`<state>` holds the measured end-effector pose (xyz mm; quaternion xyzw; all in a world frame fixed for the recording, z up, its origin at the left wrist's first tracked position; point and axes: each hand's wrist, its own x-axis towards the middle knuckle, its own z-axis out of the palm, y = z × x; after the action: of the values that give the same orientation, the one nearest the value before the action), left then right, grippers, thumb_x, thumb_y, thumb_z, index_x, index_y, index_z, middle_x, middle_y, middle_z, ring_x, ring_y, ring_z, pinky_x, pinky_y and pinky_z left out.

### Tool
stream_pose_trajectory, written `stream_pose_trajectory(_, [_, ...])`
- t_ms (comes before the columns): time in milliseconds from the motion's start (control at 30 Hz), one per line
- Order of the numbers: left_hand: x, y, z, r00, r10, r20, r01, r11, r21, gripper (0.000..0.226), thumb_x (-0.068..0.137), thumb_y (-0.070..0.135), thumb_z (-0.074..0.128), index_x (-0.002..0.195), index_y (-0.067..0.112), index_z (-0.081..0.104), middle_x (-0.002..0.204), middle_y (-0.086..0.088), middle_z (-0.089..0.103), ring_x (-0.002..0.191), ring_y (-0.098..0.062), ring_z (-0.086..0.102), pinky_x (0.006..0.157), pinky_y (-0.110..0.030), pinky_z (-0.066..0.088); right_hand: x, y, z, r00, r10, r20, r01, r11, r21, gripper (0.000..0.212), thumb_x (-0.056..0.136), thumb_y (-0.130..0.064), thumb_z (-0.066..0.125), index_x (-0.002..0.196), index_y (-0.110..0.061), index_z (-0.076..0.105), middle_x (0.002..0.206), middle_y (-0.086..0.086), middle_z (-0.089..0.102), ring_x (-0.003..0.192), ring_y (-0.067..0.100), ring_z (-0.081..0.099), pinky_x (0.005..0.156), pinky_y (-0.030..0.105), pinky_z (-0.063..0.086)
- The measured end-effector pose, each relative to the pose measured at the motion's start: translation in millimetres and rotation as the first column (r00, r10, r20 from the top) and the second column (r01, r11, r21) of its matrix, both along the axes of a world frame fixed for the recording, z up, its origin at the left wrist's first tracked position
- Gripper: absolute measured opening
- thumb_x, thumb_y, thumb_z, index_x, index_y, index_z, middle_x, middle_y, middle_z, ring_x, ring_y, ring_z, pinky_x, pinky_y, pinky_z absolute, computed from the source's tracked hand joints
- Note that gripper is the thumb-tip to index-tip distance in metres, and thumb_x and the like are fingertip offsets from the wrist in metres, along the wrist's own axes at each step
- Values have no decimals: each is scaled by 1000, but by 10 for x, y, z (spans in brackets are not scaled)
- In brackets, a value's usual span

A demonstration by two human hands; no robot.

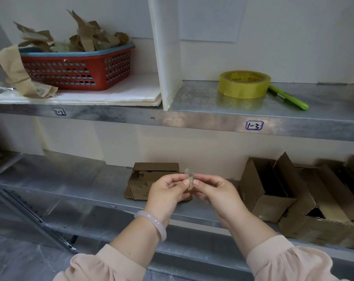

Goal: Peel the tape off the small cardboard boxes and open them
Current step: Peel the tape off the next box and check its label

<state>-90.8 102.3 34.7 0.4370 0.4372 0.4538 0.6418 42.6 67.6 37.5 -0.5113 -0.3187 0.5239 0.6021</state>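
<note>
Tape scrap (189, 180), crumpled and clear, sits pinched between the fingertips of the left hand (168, 189) and right hand (212, 190). Both hands grip it just in front of a small cardboard box (149, 179) on the lower metal shelf (80, 179).

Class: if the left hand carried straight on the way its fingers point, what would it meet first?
The left hand points right, so it would probably meet the tape scrap, then the right hand.

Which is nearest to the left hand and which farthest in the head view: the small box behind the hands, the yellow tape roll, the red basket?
From the left hand:
1. Small box, lower shelf, right behind the hand.
2. Yellow tape roll, upper shelf, up and right.
3. Red basket, upper shelf, up and left, farthest by a small margin.
</note>
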Motion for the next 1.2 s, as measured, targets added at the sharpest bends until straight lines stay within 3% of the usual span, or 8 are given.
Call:
stream_pose_trajectory(267, [-67,45,13,969,100,-225,-59,981,186,27,81,10,74,100,29,70,111,-1,63,91,-14,68,81,-32,58,-58,40,93,991,5,-131,-7,1000,-12,18,83,13,61,97,2,65,92,19,70,83,25,69,79,33,58])
stream_pose_trajectory(367, [-133,49,37,933,103,-346,5,955,297,22,87,10,67,92,31,71,101,7,70,92,-6,66,80,-18,52,-80,52,69,985,18,-169,-24,999,-38,18,87,12,56,99,2,65,95,19,71,89,27,70,81,34,58])
stream_pose_trajectory(533, [-222,72,22,830,157,-535,112,893,437,21,90,18,63,104,32,72,104,14,63,99,5,57,85,-2,40,-139,45,105,996,83,-19,-82,997,9,25,81,2,69,105,-6,70,99,11,74,93,19,71,83,27,57])
stream_pose_trajectory(700, [-279,119,3,870,65,-488,133,924,359,24,82,22,73,103,34,71,104,10,67,91,0,65,87,-20,52,-154,69,136,993,109,50,-111,994,20,20,87,0,64,102,-9,72,96,8,75,92,18,71,75,23,56])
stream_pose_trajectory(833, [-330,159,-18,901,79,-427,39,965,261,15,85,15,70,95,27,70,87,5,73,82,-11,70,82,-37,58,-181,72,159,923,161,351,-180,983,22,23,85,-5,67,100,-21,74,99,-3,74,93,8,68,79,19,55])
stream_pose_trajectory(967, [-353,149,-4,970,47,-239,-15,991,131,13,86,4,67,98,10,65,80,-10,73,76,-20,70,71,-37,59,-235,118,82,735,104,670,-211,974,81,26,81,-15,74,101,-31,73,101,-9,69,93,-2,62,86,17,49])
stream_pose_trajectory(1067, [-373,120,33,988,37,-151,-28,997,66,16,85,3,69,96,8,58,75,-12,71,64,-17,66,63,-34,57,-280,145,31,787,91,611,-170,983,72,26,81,-15,74,100,-32,71,94,-7,71,88,4,65,83,21,52])
stream_pose_trajectory(1200, [-421,117,-5,974,30,-226,-5,994,111,6,88,12,67,90,8,70,79,-10,73,71,-17,69,68,-35,59,-311,183,23,770,102,630,-152,988,26,19,80,-22,76,96,-32,70,86,-7,70,82,6,65,74,16,51])
